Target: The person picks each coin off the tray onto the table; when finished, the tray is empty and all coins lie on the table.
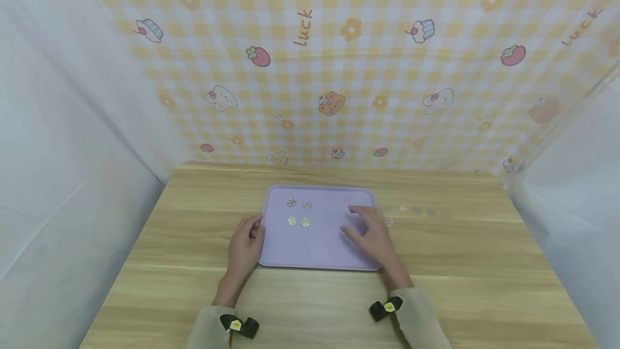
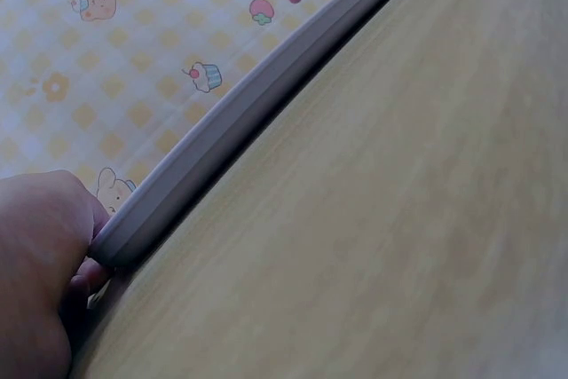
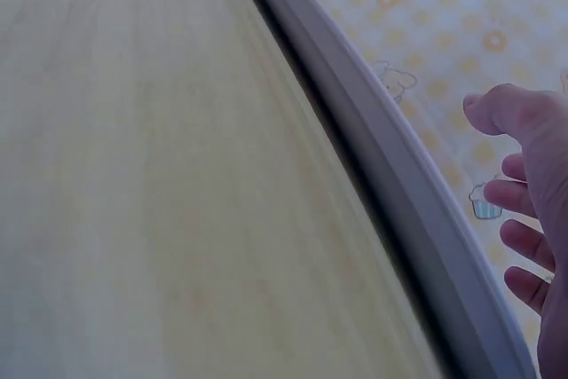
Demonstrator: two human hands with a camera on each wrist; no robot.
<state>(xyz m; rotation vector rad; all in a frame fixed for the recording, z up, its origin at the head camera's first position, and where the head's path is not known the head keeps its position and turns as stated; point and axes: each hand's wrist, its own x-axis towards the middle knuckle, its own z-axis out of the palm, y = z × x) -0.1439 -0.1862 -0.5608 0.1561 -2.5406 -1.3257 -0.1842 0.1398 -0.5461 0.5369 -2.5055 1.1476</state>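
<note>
Closest in, two pale sleeves (image 1: 423, 316) reach over the worktop (image 1: 310, 306), a small black camera (image 1: 249, 327) strapped at each wrist. The left hand (image 1: 246, 246) grips the left rim of a lilac tray (image 1: 319, 249), its fingers curled about the edge; I'd leave that hand quiet, since a steady tray should keep flat coins from skating. The right hand (image 1: 373, 236) hangs over the tray's right part, thumb and forefinger wide apart, nothing that I can see between them. For discs this thin, I'd narrow those fingers low and take each coin by its rim; pressing its face would probably just push it about. The tray sits midway between the worktop's left and right edges, near the far edge, and its raised rim is something to lift over. On it, four coins (image 1: 292, 221) form a two-by-two block toward its far left corner, leaving generous room toward the right and near rims. Beyond the right rim, loose coins (image 1: 416, 210) run toward the worktop's right edge, some too faint to count. Past the tray, a narrow strip of wood meets a checked cloth (image 1: 290, 79), which limits reach that way.
</note>
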